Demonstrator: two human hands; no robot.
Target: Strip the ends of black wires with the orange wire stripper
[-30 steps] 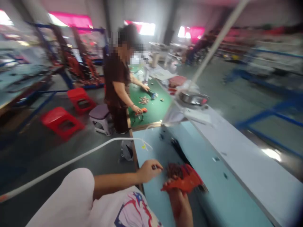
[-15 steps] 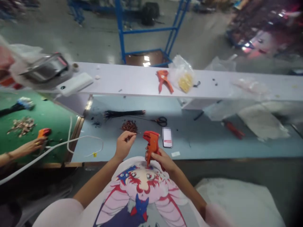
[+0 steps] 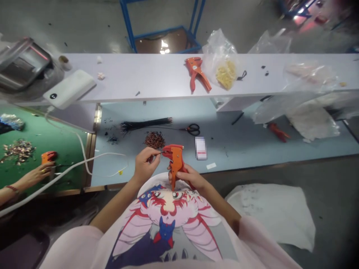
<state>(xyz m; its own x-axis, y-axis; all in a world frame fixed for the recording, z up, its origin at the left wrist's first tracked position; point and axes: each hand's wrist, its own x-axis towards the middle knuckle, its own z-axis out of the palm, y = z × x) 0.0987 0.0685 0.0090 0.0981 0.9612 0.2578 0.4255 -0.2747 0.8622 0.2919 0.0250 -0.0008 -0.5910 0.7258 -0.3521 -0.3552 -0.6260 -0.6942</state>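
Change: since half a second ago the left hand has closed in on the head of the orange stripping tool, and the tool has tipped more upright; a second ago both hands lay low on the blue bench.
Tools counted: three orange stripping tools in all, one in the person's hands, a second orange tool on the white shelf, a third orange tool by a co-worker's hand on the green mat.
Other counts: one bundle of black wires, one pile of brown bits, one pair of scissors, one red-handled tool, one clear bag with yellow pieces.
Left grip: thumb and forefinger pressed together, pinching a short thin wire piece whose tip meets the head of the held tool.
Right grip: the right hand is wrapped shut round the handles of the held tool, just below its head.
Held tool's place: above the near edge of the blue bench, in front of the pile of brown bits, left of the small white card.
Jaws of the tool: too small to tell how far apart.
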